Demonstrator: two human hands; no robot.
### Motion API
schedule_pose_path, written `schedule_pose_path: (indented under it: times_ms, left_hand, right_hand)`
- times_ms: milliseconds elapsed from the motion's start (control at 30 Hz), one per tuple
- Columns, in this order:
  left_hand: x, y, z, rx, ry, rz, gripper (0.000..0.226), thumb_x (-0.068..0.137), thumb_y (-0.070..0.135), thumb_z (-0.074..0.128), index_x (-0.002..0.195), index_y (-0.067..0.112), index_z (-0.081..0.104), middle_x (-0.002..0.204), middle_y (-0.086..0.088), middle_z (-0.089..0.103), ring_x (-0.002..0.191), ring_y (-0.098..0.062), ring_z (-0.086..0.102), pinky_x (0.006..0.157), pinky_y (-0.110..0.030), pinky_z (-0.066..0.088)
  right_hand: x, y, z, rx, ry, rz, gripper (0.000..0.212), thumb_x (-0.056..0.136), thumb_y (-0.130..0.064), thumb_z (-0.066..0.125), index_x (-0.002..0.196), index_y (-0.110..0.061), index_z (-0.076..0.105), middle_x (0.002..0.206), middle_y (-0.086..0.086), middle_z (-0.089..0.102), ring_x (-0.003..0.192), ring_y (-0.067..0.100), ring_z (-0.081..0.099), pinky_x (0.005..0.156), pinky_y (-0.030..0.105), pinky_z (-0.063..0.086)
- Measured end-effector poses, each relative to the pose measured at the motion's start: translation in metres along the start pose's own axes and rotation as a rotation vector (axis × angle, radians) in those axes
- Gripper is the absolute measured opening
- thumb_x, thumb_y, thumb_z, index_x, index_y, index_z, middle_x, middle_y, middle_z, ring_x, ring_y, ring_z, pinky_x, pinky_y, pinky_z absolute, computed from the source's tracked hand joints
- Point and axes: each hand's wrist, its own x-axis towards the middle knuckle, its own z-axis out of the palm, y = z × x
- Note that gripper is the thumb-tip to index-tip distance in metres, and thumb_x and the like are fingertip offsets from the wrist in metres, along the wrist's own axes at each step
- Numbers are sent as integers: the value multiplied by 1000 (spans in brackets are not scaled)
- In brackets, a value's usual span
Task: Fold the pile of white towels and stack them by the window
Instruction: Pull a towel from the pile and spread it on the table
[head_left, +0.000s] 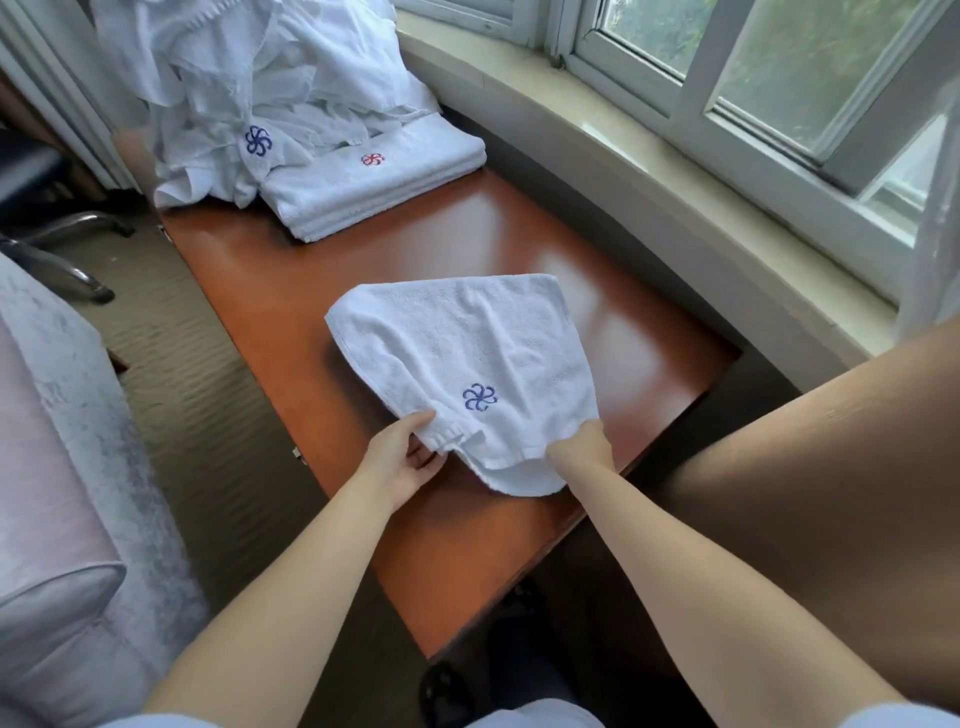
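You are standing at a reddish wooden surface beside a window. Both your hands hold one white towel with a blue flower mark, partly folded and lying on the surface. Your left hand grips the towel's near left corner, its fingers curled under the cloth and thumb on top. Your right hand is tucked into the towel's near right edge; its fingers are hidden by the cloth, so their state cannot be told. Beyond the towel, at the far end of the surface, lies a folded stack of towels with a red mark. Touching the stack's left side is a loose pile of towels.
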Motion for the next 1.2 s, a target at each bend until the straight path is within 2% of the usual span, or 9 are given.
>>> schedule_pose_path:
  times_ms: [100, 233, 333, 467, 700, 867, 967, 1100, 1200]
  left_hand:
    - [-10, 11, 6, 29, 182, 320, 16, 84, 10, 70, 74, 9, 57, 64, 0, 54, 56, -11, 48, 49, -22, 45]
    - [-38, 19, 1, 339, 377, 854, 24, 83, 15, 68, 70, 3, 52, 64, 0, 43, 58, -9, 36, 56, -22, 32]
    - [-34, 5, -13, 396, 362, 657, 21, 82, 11, 61, 68, 10, 45, 65, -3, 38, 64, -17, 36, 59, -29, 31]
    - [-18, -13, -28, 261, 322, 258, 6, 87, 7, 55, 81, 7, 57, 80, -7, 57, 69, -21, 54, 71, -34, 46]
    - [-13, -14, -9, -56, 105, 193, 18, 88, 3, 56, 100, 15, 62, 99, -5, 67, 93, -19, 62, 79, -34, 52]
    - [-11, -2, 11, -295, -93, 64, 11, 89, 7, 59, 81, 14, 60, 80, -3, 62, 72, -16, 58, 65, -25, 47]
    - [-4, 3, 16, -193, -147, 79, 3, 86, 15, 65, 88, 17, 64, 83, 1, 64, 68, -12, 55, 60, -22, 40]
    - [-4, 7, 21, -141, -130, 102, 21, 81, 16, 73, 101, 12, 69, 96, -4, 72, 93, -18, 66, 90, -33, 53]
    - [-10, 14, 24, -149, -153, 141, 20, 78, 10, 75, 98, 8, 70, 96, -9, 73, 92, -23, 70, 89, -39, 54]
  right_hand:
    - [-5, -15, -11, 20, 224, -106, 32, 88, -9, 45, 117, -8, 58, 115, 12, 63, 88, 29, 55, 73, 32, 45]
    - [-7, -40, -43, 54, 505, -204, 35, 92, -13, 42, 123, -11, 57, 121, 14, 60, 111, 34, 54, 93, 38, 39]
    - [-3, -32, -39, -122, 422, -111, 41, 92, -24, 44, 132, -16, 49, 132, 11, 52, 125, 32, 44, 103, 42, 34]
    - [2, -11, -17, 160, 212, -141, 60, 94, -30, 50, 149, -25, 27, 147, 7, 41, 127, 34, 45, 101, 40, 39]
    - [19, -14, -14, 584, 326, -12, 74, 93, -16, 59, 153, -27, 17, 151, 9, 30, 124, 31, 47, 91, 38, 45]
    - [24, -37, -23, 889, 116, -12, 83, 82, 2, 65, 151, -22, 25, 133, 2, 46, 112, 21, 52, 92, 33, 48]
    - [22, -51, -28, 1134, -114, 40, 41, 84, -10, 69, 122, -10, 54, 117, 7, 64, 94, 21, 66, 64, 26, 58]
    - [12, -43, -19, 953, -279, 181, 17, 88, -23, 69, 95, -10, 60, 75, 5, 57, 47, 12, 56, 40, 18, 46]
    - [7, -27, -12, 689, -331, 287, 19, 88, -15, 70, 80, -8, 55, 59, 3, 39, 37, 9, 47, 38, 18, 46]
